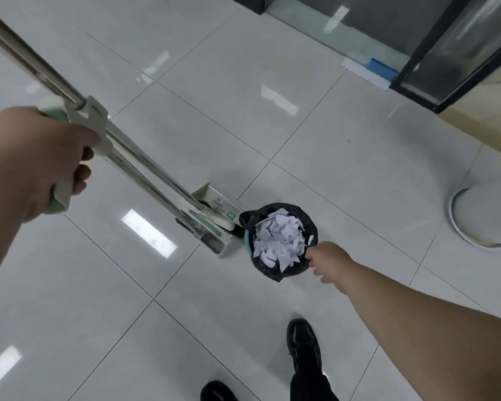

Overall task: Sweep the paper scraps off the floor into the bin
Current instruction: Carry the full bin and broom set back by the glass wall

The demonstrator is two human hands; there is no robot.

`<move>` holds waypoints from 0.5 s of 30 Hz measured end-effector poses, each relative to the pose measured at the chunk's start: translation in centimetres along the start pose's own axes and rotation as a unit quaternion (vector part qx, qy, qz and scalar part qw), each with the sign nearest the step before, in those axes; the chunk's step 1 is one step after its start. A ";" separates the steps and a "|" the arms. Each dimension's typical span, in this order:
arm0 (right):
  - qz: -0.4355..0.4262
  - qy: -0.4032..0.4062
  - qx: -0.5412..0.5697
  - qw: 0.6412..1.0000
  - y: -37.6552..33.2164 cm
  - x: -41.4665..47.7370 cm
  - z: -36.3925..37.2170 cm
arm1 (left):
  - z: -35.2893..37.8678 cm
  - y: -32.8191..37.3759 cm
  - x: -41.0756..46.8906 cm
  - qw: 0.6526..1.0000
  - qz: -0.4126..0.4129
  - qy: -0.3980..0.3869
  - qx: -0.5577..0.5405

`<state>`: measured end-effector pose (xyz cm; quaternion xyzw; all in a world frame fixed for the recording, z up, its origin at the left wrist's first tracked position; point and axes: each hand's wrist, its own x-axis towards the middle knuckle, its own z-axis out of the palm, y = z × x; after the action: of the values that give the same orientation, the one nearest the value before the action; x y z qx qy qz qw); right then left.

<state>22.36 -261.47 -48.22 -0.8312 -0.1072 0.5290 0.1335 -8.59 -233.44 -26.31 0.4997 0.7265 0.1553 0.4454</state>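
A white sticker [219, 204] and a small green square mark [231, 215] sit on the dustpan [206, 192], but their writing is too small to read. The left hand [35, 160] is clenched around the cream and green handle [62, 195]. From there the metal poles [145, 169] run with their long axis from upper left down to lower right, ending at the dustpan just beside the bin [287, 274]. The bin stands upright on the floor [359, 169] and is lined with a black bag [249, 218]. White paper scraps [278, 241] fill it to the top. The right hand [327, 261] reaches its rim; I cannot tell if it pinches the bag. The floor has glossy pale grey tiles with dark joints. A black-framed glass door [434, 53] is at upper right, and black shoes [304, 345] below.
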 end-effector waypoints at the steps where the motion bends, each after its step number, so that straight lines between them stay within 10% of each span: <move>1: 0.001 -0.001 -0.005 1.000 0.6 0.9 0.5 | -0.2 0.2 0.2 1.000 0.006 0.006 0.012; 7: 0.030 0.013 -0.031 0.999 3.9 5.7 3.7 | -0.2 -0.2 1.1 0.983 0.072 0.102 0.136; 10: 0.039 0.014 -0.037 0.998 4.3 7.3 5.6 | 0.6 -0.2 -2.1 0.884 0.254 0.244 0.308; 12: 0.029 0.007 -0.046 0.998 4.0 7.6 6.4 | 2.3 -0.1 -6.6 0.792 0.370 0.253 0.415; 15: 0.025 0.001 -0.053 0.998 3.7 7.7 6.9 | 5.4 -1.5 -11.3 0.748 0.460 0.203 0.433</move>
<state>19.43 -261.76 -58.87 -0.8399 -0.1142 0.5251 0.0759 -3.96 -245.00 -24.74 0.8692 0.4717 0.1079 -0.1017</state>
